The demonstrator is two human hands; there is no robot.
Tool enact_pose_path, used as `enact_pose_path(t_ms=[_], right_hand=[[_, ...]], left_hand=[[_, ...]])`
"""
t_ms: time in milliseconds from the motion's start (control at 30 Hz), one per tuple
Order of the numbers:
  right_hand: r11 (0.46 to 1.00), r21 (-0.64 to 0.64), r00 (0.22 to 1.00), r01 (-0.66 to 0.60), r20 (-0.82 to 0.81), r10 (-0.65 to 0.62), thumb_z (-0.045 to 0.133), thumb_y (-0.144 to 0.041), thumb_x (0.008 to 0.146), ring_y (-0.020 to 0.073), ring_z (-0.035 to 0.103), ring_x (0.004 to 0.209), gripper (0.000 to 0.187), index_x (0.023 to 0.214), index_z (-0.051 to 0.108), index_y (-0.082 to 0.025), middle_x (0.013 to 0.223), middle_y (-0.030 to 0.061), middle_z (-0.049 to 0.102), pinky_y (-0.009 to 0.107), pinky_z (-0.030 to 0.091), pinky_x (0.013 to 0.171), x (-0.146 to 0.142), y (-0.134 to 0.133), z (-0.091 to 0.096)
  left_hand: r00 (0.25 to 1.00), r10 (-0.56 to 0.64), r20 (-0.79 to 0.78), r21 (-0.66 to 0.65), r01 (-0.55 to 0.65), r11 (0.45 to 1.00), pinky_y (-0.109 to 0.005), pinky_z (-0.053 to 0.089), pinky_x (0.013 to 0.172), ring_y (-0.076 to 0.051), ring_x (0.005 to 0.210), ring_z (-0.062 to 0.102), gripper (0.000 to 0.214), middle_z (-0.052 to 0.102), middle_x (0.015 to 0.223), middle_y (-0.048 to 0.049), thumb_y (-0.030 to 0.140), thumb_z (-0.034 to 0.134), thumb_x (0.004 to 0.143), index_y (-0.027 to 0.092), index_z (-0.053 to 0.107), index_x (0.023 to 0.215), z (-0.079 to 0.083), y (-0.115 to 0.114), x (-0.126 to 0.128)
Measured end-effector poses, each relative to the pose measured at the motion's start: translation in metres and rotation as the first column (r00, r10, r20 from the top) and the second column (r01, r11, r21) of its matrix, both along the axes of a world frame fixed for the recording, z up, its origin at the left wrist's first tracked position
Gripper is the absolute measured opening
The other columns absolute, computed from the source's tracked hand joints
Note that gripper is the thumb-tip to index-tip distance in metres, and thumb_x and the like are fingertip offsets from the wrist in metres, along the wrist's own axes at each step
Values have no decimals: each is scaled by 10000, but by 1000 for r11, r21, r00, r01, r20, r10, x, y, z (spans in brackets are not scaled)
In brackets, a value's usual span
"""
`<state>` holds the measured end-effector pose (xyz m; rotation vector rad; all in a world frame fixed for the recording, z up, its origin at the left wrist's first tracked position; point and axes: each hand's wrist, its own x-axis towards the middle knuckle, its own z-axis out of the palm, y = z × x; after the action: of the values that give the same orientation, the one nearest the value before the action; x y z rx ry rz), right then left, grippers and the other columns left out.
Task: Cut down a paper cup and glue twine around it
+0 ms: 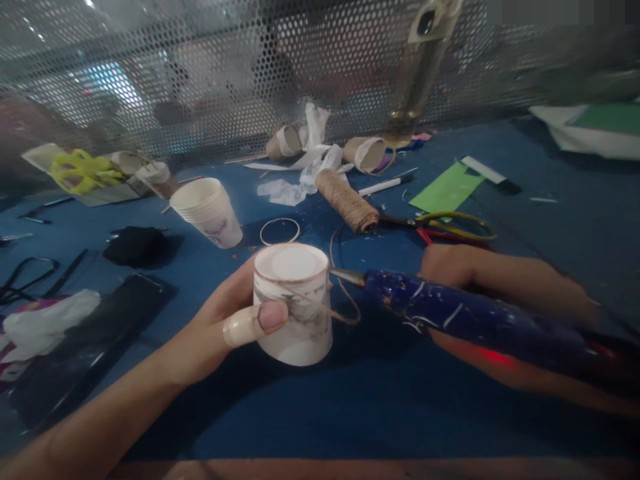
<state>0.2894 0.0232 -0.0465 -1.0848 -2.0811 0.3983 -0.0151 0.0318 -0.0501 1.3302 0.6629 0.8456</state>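
Note:
A white paper cup [293,333] with a grey marbled print is upside down in my left hand [240,313]. My left thumb, with a plaster around it, presses on the cup's side. Brown twine [345,319] runs along the rim of the cup's base and loops off to the right. My right hand [505,280] is wrapped round a blue hot glue gun [450,307], a red light glowing under it. The gun's metal nozzle meets or nearly meets the cup's upper right rim. Behind the cup lies the twine roll [347,200].
Stacked paper cups [215,220] and a thin ring [280,231] lie beyond my left hand. Yellow-handled scissors [455,225], green paper [447,190] and a marker [490,173] are at the right. A black case [95,340] lies left; a perforated metal screen [225,80] stands behind.

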Motion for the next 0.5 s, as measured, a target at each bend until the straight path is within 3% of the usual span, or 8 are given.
enact_pose_path(t_ms=[167,433,467,500], right_hand=[[993,56,988,-103,-113,109,579,-283,903,147,445,557,162,762,497,-280,681,-46,502,342,332,527,-2,-3,0],[972,121,975,-199,-76,209,601,-326,864,150,518,539,91,815,529,-301,691,-49,552,321,402,475,12,8,0],[970,99,972,-222,-61,228,593,-299,869,148,537,547,69,824,542,-302,698,-48,572,310,417,476,14,9,4],[949,-20,948,-314,44,314,617,-255,882,152,601,617,71,864,569,-304,755,-39,619,297,474,533,15,10,7]], left_hand=[[1000,3,-12,14,-3,1000,-408,578,970,-316,1154,711,616,746,1278,-84,499,725,940,252,577,1485,-1,0,0],[999,26,-47,89,-22,996,-306,562,926,-241,1128,657,443,703,1241,-34,453,733,954,280,667,1357,0,1,3],[998,28,-57,98,-22,995,-304,561,920,-237,1118,654,431,696,1231,-31,448,732,958,288,668,1353,0,1,3],[997,37,-68,110,-29,993,-307,557,922,-239,1124,648,430,687,1226,-29,443,735,958,294,665,1355,1,1,4]])
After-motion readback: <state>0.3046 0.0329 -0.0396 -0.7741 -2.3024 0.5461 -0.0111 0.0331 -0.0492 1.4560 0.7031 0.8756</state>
